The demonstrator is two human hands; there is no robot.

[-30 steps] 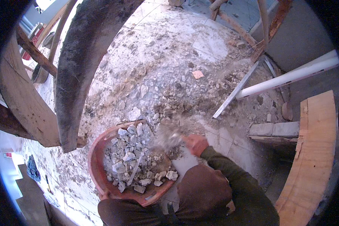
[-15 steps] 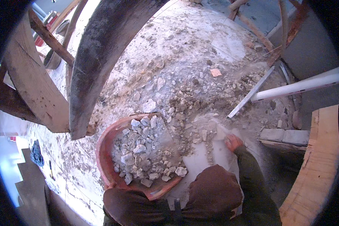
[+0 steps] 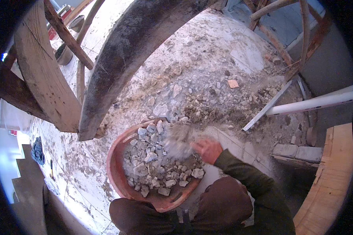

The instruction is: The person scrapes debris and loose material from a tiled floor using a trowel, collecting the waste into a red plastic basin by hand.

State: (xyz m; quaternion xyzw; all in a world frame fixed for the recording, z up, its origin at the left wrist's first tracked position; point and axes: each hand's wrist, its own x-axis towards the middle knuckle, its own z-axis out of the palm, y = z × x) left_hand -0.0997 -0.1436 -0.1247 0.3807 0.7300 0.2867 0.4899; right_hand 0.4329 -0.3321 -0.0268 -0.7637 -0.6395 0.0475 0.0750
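A reddish tub [image 3: 115, 160] with a curved rim lies between my knees and the rubble heap, loaded with grey stone chunks [image 3: 150, 157] and dust. My right hand [image 3: 207, 150] is at its right edge, low over the floor, with the fingers bent. Motion smears the fingertips, so whatever they grip cannot be made out. A blurred grey spray of debris [image 3: 179, 141] flies from in front of the fingers over the stones in the tub. My left hand does not show; my knees fill the lower middle.
Broken rubble [image 3: 208, 98] spreads over the tiled floor beyond the tub. A curved dark plank [image 3: 121, 58] and wooden poles [image 3: 68, 35] rise at the upper left. On the right are a white pipe [image 3: 313, 103], a metal strip [image 3: 266, 105], pale blocks [image 3: 298, 152] and a wooden board [image 3: 325, 176].
My right hand has swept left from the floor on the right to the tub's edge, pushing debris toward it. Bare tiles now show where dust lay. The view has shifted slightly.
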